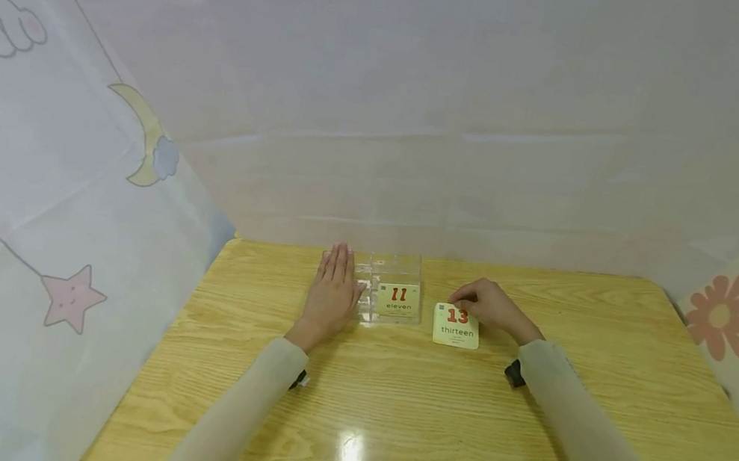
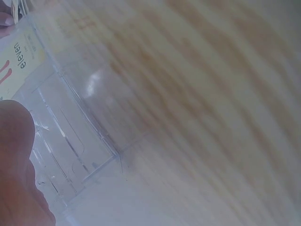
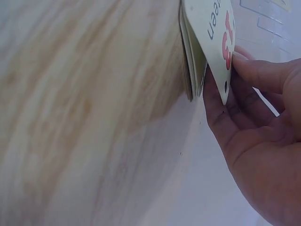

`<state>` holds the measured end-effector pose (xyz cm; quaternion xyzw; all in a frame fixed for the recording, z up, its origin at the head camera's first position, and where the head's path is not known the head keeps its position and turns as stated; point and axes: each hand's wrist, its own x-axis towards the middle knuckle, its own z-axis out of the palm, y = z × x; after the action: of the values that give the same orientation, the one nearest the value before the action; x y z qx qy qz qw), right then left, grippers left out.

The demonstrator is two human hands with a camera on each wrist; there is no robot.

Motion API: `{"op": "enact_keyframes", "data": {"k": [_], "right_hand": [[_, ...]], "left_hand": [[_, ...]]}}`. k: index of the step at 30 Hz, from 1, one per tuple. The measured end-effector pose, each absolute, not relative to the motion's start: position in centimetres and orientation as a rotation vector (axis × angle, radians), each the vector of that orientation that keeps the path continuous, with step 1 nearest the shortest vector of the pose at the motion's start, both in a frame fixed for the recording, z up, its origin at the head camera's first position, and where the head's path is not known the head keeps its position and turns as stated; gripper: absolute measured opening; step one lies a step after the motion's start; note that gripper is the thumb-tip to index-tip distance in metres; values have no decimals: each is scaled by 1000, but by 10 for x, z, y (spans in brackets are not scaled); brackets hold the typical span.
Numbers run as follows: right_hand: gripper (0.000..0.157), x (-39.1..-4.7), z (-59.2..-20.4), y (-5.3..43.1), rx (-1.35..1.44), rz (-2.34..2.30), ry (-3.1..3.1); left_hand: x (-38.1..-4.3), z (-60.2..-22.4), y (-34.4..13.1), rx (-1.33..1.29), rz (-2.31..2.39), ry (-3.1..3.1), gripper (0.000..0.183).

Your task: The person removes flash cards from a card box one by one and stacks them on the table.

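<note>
My left hand (image 1: 330, 295) lies flat with straight fingers on the left part of a clear plastic tray (image 1: 412, 265), as the head view shows. An "11 eleven" card (image 1: 397, 301) sits in the tray's right compartment, also seen at the left edge of the left wrist view. Just right of the tray, my right hand (image 1: 488, 306) pinches a "13 thirteen" card (image 1: 456, 333) by its upper right corner. In the right wrist view, that card's corner is raised between thumb (image 3: 263, 73) and fingers, over a small stack of cards (image 3: 190, 70).
Everything stands near the far edge of a wood-grain table (image 1: 404, 414). A pale cloth backdrop (image 1: 422, 116) rises behind it, with a printed moon and star on the left side and a flower on the right. Dark wrist cameras (image 1: 515, 373) show under the sleeves.
</note>
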<state>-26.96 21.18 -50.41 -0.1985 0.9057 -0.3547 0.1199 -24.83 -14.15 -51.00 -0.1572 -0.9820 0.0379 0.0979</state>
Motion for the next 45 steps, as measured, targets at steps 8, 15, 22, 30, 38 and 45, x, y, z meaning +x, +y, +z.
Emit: {"op": "enact_keyframes", "data": {"k": [8, 15, 22, 30, 38, 45], "right_hand": [[22, -269, -505, 211, -554, -1080, 2652], [22, -264, -503, 208, -516, -1096, 2651], [24, -261, -502, 207, -530, -1133, 2629], [26, -262, -503, 205, -555, -1150, 2631], [27, -262, -497, 201, -572, -1090, 2702], [29, -261, -490, 198, -588, -1085, 2720]], "left_hand": [[-248, -509, -141, -462, 126, -2908, 73], [-248, -509, -141, -460, 114, -2912, 73], [-248, -510, -141, -460, 105, -2943, 74], [-248, -510, -140, -456, 122, -2950, 75], [-248, -508, -141, -462, 127, -2923, 73], [-249, -509, -143, -466, 145, -2916, 74]]}}
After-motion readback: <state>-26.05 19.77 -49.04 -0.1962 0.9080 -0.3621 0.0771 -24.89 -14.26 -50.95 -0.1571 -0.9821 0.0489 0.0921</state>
